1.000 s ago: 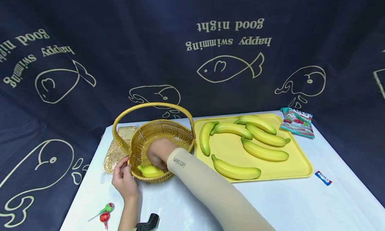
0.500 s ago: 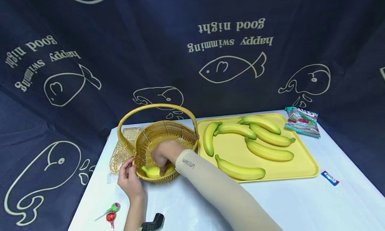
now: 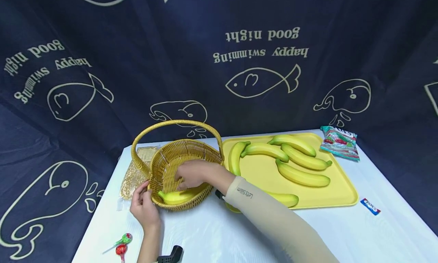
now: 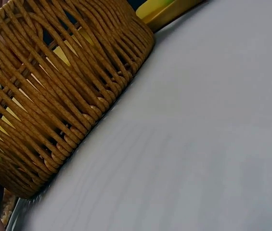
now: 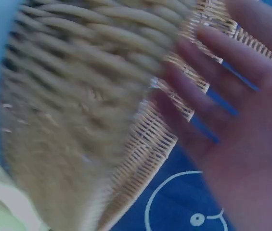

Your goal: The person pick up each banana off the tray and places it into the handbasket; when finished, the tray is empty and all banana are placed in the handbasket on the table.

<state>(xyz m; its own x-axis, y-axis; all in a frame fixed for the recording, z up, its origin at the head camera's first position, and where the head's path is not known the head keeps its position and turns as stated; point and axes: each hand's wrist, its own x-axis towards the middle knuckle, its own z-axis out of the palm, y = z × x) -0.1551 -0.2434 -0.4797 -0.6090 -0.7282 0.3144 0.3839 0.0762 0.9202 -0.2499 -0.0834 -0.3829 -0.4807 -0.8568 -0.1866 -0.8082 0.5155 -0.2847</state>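
A woven wicker basket (image 3: 185,144) with a tall arched handle stands on the left of the table. My left hand (image 3: 146,209) grips its near left rim; in the left wrist view only a bit of that hand shows beside the basket wall (image 4: 73,77). One banana (image 3: 176,197) lies inside along the near wall. Over it, inside the basket, is my right hand (image 3: 194,174), apart from the banana and holding nothing. The right wrist view shows this right hand (image 5: 237,106) with fingers extended past the blurred basket rim (image 5: 92,62).
Right of the basket, a yellow tray (image 3: 254,179) holds several bananas (image 3: 302,174). A teal snack bag (image 3: 340,143) lies at its far right corner, a small blue-and-red packet (image 3: 370,206) nearer. Two lollipops (image 3: 121,249) lie front left. A bag of grains (image 3: 132,179) sits behind the basket's left side.
My right hand has let go of the banana in the basket and lifted up and back toward the right. The left hand keeps its hold on the rim.
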